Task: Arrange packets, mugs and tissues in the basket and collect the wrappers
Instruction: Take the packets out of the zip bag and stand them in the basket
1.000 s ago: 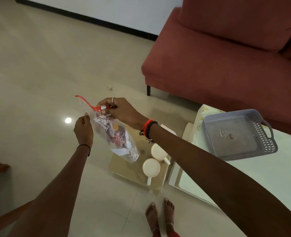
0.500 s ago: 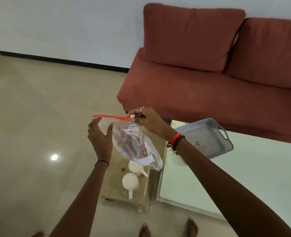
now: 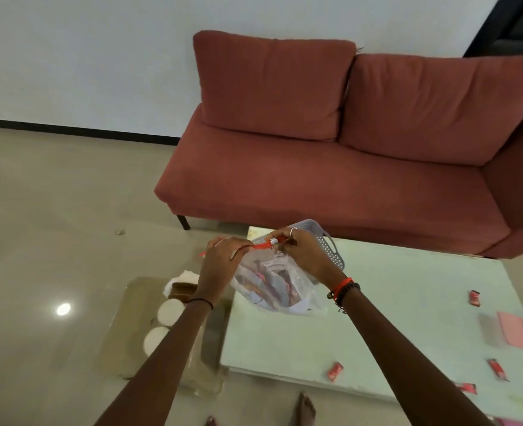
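Observation:
Both hands hold a clear zip bag stuffed with crumpled wrappers, above the left end of the pale green table. My left hand grips the bag's red zip strip at its left side. My right hand pinches the white slider on that strip. The grey plastic basket stands behind my right hand, mostly hidden. Two white mugs sit on a lower glass table under my left forearm, with white tissues and a brown packet beside them.
Small red packets lie scattered on the table's right part, along with a pink flat packet. A red sofa stands behind the table. My bare feet are on the beige floor at the table's near edge.
The view swung right and up, showing more table and sofa. The bag moved from over the glass table to over the green table; my left hand went from cupping its side to gripping the zip strip.

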A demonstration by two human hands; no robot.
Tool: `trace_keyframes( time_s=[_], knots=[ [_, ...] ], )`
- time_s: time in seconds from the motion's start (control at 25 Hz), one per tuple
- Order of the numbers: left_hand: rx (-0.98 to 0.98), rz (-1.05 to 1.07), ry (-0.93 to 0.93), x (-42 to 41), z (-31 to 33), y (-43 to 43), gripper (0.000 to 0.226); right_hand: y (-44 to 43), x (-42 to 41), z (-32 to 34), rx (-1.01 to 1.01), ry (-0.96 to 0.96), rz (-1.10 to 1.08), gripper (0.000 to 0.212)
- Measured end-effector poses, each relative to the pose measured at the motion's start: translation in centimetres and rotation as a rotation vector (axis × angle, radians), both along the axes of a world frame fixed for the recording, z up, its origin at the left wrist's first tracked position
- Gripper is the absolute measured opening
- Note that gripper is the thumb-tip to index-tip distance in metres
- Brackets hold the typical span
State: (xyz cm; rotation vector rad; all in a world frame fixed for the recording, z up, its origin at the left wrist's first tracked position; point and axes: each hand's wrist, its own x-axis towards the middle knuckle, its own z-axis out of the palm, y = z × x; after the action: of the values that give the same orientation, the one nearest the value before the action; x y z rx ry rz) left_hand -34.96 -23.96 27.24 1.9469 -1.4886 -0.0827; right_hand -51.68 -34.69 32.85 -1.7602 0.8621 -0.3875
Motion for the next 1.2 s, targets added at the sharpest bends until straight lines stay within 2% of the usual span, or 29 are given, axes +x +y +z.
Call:
trace_keyframes(
  time_s=[0.16, 0.36, 0.6, 0.8, 1.2],
  knots=[
    [0.037, -0.040, -0.006, -6.4, -0.5, -3.8, 0.013, -3.9, -7.3, -1.5, -0.004, 0.054, -0.129, 0.010],
    [0.065, -0.033, -0.042, -11.1, -0.7, -6.9, 0.016, -6.8, -12.4, -2.3, -0.075, 0.037, -0.198, 0.017],
    [0.132, -0.033, -0.005, -13.4, -0.6, -9.4, 0.018, -8.6, -13.8, -2.8, -0.140, 0.042, -0.254, 0.016],
    [0.069, -0.191, 0.188, -14.9, 1.2, -11.3, 0.023, -8.7, -14.1, -2.9, -0.207, 0.049, -0.286, 0.015],
    [0.060, -0.093, 0.123, -18.0, 2.8, -14.0, 0.017, -8.8, -14.6, -1.7, -0.279, 0.014, -0.338, 0.017]
  ],
)
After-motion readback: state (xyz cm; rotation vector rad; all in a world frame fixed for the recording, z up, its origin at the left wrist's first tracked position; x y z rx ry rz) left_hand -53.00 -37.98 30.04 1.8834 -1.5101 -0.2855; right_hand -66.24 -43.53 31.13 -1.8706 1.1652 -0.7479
